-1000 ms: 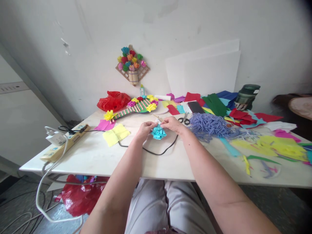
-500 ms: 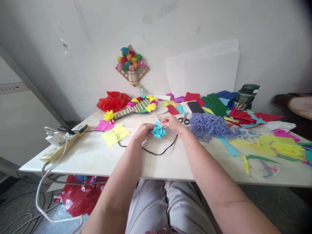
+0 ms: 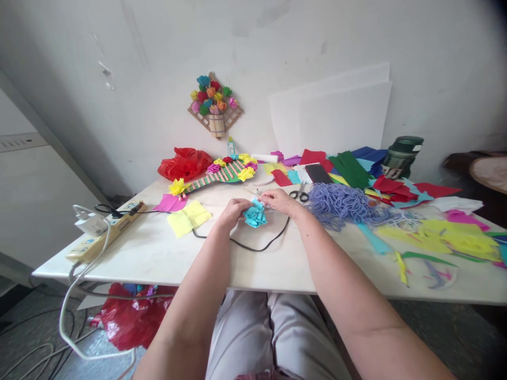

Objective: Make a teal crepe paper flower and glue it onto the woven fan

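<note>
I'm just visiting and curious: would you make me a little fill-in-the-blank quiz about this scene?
1. The left hand and right hand are at a light ____ paper flower.
2. The scissors have ____ handles.
3. A multicoloured flower decoration hangs on the ____.

Missing words: blue; black; wall.
</note>
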Motion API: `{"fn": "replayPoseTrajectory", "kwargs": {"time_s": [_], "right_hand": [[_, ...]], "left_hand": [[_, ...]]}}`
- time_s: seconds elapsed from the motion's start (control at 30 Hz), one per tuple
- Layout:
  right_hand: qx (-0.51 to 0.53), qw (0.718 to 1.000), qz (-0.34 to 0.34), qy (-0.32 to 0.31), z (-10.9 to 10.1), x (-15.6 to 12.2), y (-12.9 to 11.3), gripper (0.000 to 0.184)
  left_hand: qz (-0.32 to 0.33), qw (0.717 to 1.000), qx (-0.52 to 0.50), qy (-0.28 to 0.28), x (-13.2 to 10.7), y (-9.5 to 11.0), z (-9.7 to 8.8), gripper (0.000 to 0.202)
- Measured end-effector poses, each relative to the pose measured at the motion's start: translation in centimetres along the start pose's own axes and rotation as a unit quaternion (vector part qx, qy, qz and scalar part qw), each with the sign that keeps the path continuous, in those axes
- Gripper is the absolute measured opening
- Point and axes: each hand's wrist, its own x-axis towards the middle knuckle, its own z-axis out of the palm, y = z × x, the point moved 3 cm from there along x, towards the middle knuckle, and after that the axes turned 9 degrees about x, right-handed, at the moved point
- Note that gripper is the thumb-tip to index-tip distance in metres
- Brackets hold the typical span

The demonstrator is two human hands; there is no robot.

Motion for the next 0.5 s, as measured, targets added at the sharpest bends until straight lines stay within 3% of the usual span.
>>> {"fn": "replayPoseTrajectory", "kwargs": {"time_s": [0.23, 0.5], "right_hand": [[0.072, 0.995, 0.035, -0.057, 0.04, -0.25, 0.22, 0.036], [0.032, 0.995, 0.064, -0.073, -0.1, -0.3, 0.68, 0.041]], "left_hand": [[0.002, 1.0, 0.01, -0.006, 0.0, 0.0, -0.06, 0.022], [0.006, 1.0, 0.008, -0.009, 0.03, -0.07, 0.03, 0.019]]}}
